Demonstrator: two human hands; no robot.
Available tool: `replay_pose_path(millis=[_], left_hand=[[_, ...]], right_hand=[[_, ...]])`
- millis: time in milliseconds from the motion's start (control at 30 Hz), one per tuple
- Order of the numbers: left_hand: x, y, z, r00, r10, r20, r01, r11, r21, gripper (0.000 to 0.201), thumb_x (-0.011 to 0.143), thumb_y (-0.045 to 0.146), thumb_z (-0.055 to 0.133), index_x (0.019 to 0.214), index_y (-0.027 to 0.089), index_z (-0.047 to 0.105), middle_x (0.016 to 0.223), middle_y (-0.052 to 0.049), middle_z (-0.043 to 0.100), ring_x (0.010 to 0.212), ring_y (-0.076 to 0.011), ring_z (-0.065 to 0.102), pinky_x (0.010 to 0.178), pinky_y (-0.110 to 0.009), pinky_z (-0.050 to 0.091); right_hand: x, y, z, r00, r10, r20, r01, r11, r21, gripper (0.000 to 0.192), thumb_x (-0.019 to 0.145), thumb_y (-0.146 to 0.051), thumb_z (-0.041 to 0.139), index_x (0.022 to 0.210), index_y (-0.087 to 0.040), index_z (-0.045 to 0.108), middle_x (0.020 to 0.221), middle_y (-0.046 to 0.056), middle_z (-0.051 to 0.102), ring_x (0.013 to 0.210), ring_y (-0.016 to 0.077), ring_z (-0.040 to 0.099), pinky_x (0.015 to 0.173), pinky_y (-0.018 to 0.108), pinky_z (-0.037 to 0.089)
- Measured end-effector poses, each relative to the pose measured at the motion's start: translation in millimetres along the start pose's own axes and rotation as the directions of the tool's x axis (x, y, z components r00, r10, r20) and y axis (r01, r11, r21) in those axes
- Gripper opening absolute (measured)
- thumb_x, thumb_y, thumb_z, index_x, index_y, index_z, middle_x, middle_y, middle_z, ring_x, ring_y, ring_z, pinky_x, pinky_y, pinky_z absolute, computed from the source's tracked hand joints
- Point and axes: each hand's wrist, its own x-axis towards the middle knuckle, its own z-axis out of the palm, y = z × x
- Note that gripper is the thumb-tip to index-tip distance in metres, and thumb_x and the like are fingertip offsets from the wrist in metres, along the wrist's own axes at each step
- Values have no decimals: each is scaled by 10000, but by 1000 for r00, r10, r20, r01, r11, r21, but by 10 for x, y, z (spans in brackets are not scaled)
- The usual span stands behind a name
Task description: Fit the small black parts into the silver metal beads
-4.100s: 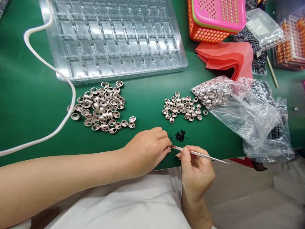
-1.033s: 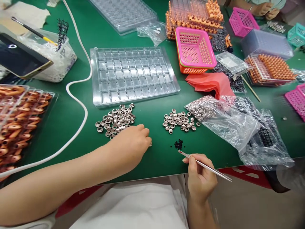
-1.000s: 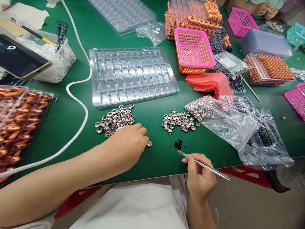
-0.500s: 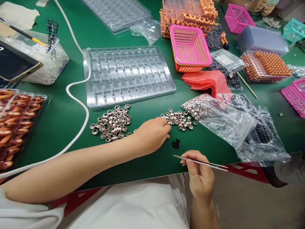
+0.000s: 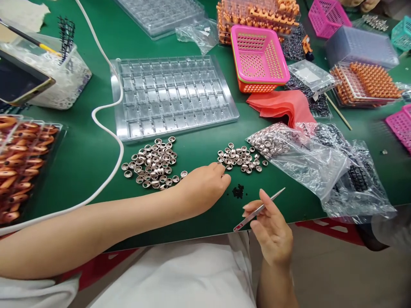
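Note:
My left hand lies on the green mat with its fingers curled together at the near edge of the right pile of small metal caps; whether a cap is in the fingertips is hidden. My right hand holds thin metal tweezers at the mat's front edge, tilted, with the red-marked end pointing down and left. A small heap of tiny black parts sits between both hands. A larger pile of caps lies left of my left hand.
A clear compartment tray lies behind the piles. A plastic bag of caps is on the right, with a red cloth and pink basket behind it. A white cable curves at left beside trays of orange parts.
My left hand put a cap beside the left pile, reached into the right pile, then drew back slightly. My right hand turned the tweezers so the red-marked end points down-left.

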Motion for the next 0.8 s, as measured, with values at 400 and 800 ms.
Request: replay_pose_path(millis=[400,800], left_hand=[[163,-126,-48,996,-68,54,78,973,-217,124,950,90,531,936,146,641,962,-86,644,836,-232,649,642,-307,477],[107,-68,-70,992,-84,93,103,970,-222,115,938,85,541,987,136,632,943,-84,684,823,-244,673,651,-320,488]], right_hand=[[64,3,-12,988,-120,-99,134,980,147,216,995,-265,594,1180,-272,705,698,-6,633,571,129,577,487,273,488],[78,40,13,990,-68,-127,75,996,54,243,950,-168,634,1136,-284,739,1058,52,633,808,176,730,694,361,652]])
